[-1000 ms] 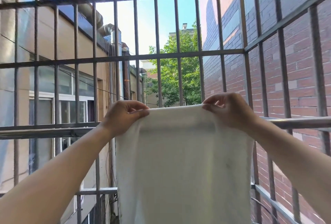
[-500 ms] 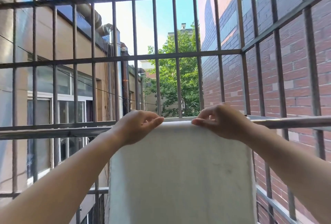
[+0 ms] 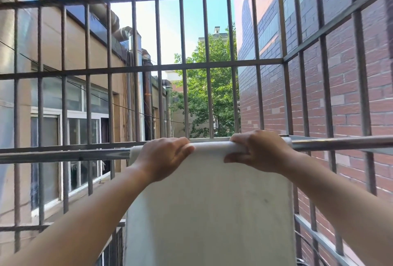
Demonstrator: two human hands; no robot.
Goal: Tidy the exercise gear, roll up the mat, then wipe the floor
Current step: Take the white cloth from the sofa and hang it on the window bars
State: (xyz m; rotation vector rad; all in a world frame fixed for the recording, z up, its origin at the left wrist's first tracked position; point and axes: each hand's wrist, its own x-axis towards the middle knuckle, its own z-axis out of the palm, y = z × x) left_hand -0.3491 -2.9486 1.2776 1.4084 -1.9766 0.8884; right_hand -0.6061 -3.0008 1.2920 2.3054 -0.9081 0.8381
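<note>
A white cloth (image 3: 208,208) hangs draped over a horizontal steel rail (image 3: 63,155) inside a window cage. Its top fold wraps the rail and the sheet falls straight down toward me. My left hand (image 3: 163,157) rests on the fold at the left, fingers curled over the rail and cloth. On the right of the fold, my right hand (image 3: 257,151) presses down with fingers bent over the cloth. Both forearms reach in from the bottom corners.
Grey metal bars (image 3: 157,68) close the cage in front, left and right. Beyond them stand a beige building with windows (image 3: 70,138), a red brick wall (image 3: 344,95) and a green tree (image 3: 204,95). A lower bar (image 3: 319,238) runs at the right.
The cloth, held up by its top corners a second ago, came down onto the rail. Both hands moved lower and now press its fold over the rail.
</note>
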